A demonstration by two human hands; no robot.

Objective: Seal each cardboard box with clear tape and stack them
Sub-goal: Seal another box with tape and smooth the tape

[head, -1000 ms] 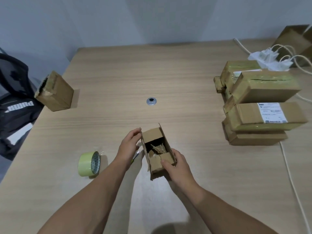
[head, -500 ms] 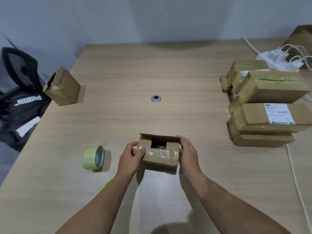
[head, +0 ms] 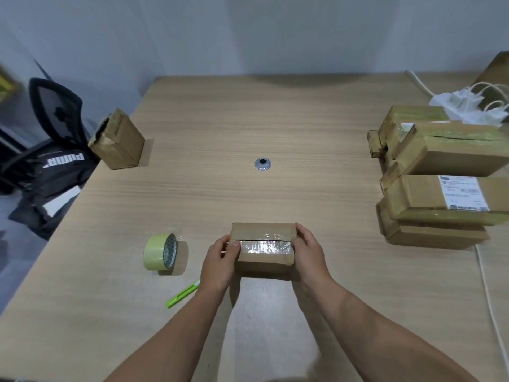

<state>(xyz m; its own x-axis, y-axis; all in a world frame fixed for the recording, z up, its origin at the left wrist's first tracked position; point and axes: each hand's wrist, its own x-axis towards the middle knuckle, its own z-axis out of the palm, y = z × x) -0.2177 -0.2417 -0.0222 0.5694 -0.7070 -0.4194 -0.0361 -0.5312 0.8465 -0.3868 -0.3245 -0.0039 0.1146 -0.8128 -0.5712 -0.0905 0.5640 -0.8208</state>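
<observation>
A small cardboard box (head: pixel 263 245) lies on the wooden table (head: pixel 275 139) in front of me, its flaps closed, with shiny clear tape across the top seam. My left hand (head: pixel 220 259) grips its left end, thumb on top. My right hand (head: pixel 309 250) grips its right end. A roll of tape (head: pixel 160 252) stands on edge to the left of the box. A green cutter (head: pixel 181 294) lies beside my left wrist. Several taped boxes (head: pixel 440 177) are stacked at the right.
Another brown box (head: pixel 117 140) with a torn end stands at the table's far left edge. A metal grommet (head: pixel 263 164) sits mid-table. A white power strip with cables (head: pixel 468 106) lies at the back right. A black chair with a bag (head: pixel 49 158) stands left of the table.
The box was open and pointing away from me; my hands turned it crosswise and folded its flaps down. Now it lies closed between both hands.
</observation>
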